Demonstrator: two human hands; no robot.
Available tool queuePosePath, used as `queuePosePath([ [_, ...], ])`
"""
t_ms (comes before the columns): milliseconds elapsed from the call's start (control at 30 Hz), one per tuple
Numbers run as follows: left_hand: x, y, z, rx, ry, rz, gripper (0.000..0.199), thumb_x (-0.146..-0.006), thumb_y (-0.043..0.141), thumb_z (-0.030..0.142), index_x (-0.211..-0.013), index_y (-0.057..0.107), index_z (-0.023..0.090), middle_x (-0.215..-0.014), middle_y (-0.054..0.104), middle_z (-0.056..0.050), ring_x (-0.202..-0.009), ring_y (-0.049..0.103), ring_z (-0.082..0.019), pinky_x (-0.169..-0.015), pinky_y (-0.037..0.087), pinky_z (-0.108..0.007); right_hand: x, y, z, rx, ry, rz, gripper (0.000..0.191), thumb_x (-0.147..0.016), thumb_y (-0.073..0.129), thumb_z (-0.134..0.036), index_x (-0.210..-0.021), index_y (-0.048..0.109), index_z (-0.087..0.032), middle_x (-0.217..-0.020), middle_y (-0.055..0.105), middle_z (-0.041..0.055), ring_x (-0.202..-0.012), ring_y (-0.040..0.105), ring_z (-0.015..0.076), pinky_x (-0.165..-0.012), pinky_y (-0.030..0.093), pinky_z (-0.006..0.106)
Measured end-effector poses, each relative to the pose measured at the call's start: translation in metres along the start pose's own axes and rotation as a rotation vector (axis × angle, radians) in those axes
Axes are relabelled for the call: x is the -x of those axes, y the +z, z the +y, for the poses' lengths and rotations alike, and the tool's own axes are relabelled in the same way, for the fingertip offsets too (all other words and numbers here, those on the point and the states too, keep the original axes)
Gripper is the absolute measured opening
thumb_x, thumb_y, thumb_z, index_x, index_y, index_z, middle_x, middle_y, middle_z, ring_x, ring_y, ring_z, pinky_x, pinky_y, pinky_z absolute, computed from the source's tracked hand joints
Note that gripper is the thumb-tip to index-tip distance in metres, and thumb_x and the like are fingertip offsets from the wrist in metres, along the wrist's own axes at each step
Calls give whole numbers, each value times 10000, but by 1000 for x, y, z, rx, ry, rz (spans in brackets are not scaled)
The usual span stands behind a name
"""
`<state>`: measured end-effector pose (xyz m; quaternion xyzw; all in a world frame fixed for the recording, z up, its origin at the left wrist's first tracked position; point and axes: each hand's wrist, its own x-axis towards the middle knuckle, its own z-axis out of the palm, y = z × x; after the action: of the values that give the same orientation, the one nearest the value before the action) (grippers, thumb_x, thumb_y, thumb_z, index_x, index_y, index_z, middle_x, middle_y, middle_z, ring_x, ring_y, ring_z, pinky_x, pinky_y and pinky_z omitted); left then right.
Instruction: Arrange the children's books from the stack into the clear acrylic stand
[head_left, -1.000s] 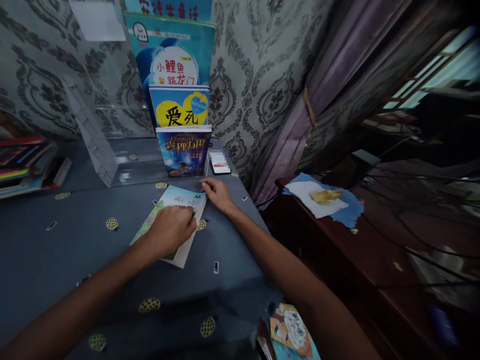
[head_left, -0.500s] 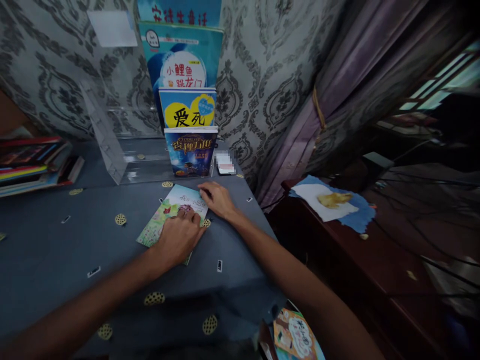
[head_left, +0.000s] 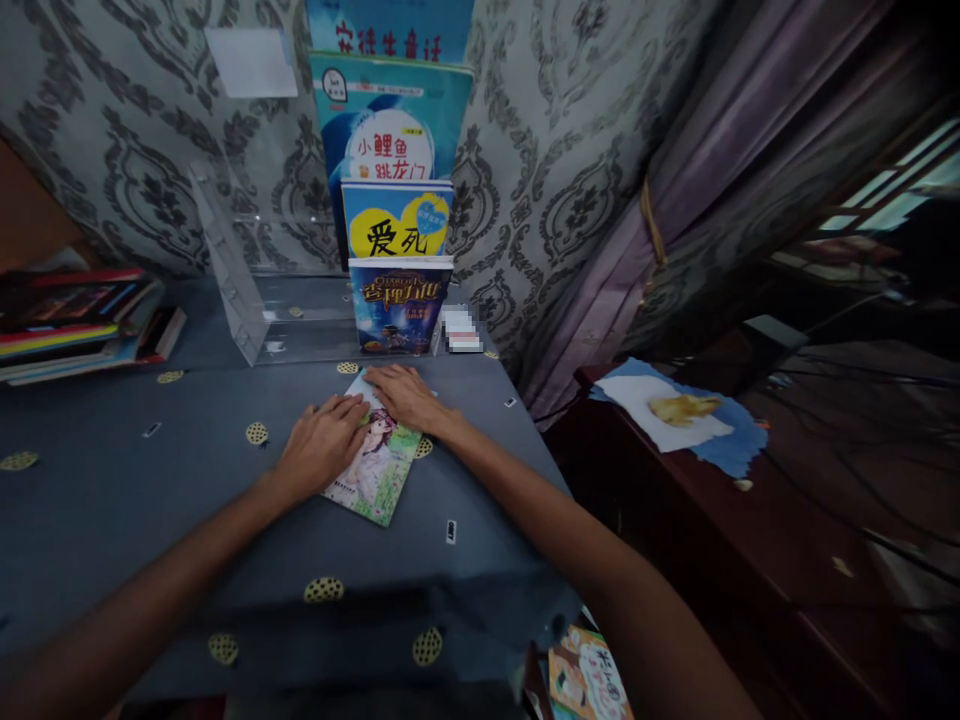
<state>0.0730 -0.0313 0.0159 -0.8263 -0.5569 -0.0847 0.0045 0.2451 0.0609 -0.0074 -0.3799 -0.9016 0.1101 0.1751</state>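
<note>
A stack of books (head_left: 75, 325) sits at far left on the blue-grey tablecloth (head_left: 112, 540), which is patterned with yellow dotted ovals. Next, a clear stepped rack (head_left: 225, 270) holds four upright books (head_left: 401, 220) in its right part; their covers read 安徒生童话, 小鲤鱼跳龙门, 爱死 and, in ornate type, probably 查理九世. In front of it, the left hand (head_left: 319, 445) lies flat along the left edge of a slanted book (head_left: 375, 475) on the cloth, fingers extended and close together. The right hand (head_left: 405, 400) rests palm-down across that book's upper part, fingers loosely straight. Farther right come an orange book (head_left: 585, 675) lettered 米小圈 below the table edge, a mauve curtain (head_left: 600, 270), and a dark red side table (head_left: 787, 540) bearing a blue cloth (head_left: 739, 448).
</note>
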Motion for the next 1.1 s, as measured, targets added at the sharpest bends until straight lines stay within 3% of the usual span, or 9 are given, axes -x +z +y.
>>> queuePosePath([
  [300, -5, 25, -45, 337, 179, 193, 367, -991, 394, 260, -1211, 678, 186, -1282, 711, -99, -1158, 633, -238, -1017, 498, -436, 29, 2, -22, 54, 59, -5, 412, -1034, 456, -269, -1414, 544, -135, -1524, 501, 164, -1484, 341, 286, -1210, 240, 535],
  [500, -6, 35, -50, 348, 110, 257, 335, -958, 438, 245, -1185, 671, 163, -1270, 703, -114, -1174, 625, -248, -1063, 471, -445, 60, 7, -68, 77, 80, -21, 428, -1023, 489, -329, -1420, 531, -175, -1546, 465, 164, -1512, 283, 300, -1215, 193, 602],
  [667, -8, 38, -49, 315, 53, 264, 320, -945, 453, 229, -1177, 662, 159, -1157, 724, -124, -1096, 640, -267, -1016, 496, -457, 77, 6, -95, 76, 244, 5, 410, -1013, 492, -313, -1402, 547, -196, -1543, 473, 161, -1504, 291, 347, -1176, 189, 702],
  [800, -10, 41, -51, 325, 38, 257, 338, -929, 443, 209, -1178, 664, 154, -1165, 723, -135, -1103, 638, -273, -1009, 499, -450, 78, 4, -99, 63, 314, 20, 399, -1000, 506, -297, -1391, 551, -226, -1547, 480, 137, -1500, 301, 354, -1154, 203, 730],
  [1100, -6, 35, -51, 450, -13, 269, 347, -874, 465, 257, -1126, 692, 185, -1118, 743, -122, -1061, 659, -267, -989, 501, -415, 76, 6, -92, -39, 273, 39, 383, -979, 524, -250, -1359, 568, -223, -1527, 497, 150, -1497, 320, 347, -1165, 176, 730],
])
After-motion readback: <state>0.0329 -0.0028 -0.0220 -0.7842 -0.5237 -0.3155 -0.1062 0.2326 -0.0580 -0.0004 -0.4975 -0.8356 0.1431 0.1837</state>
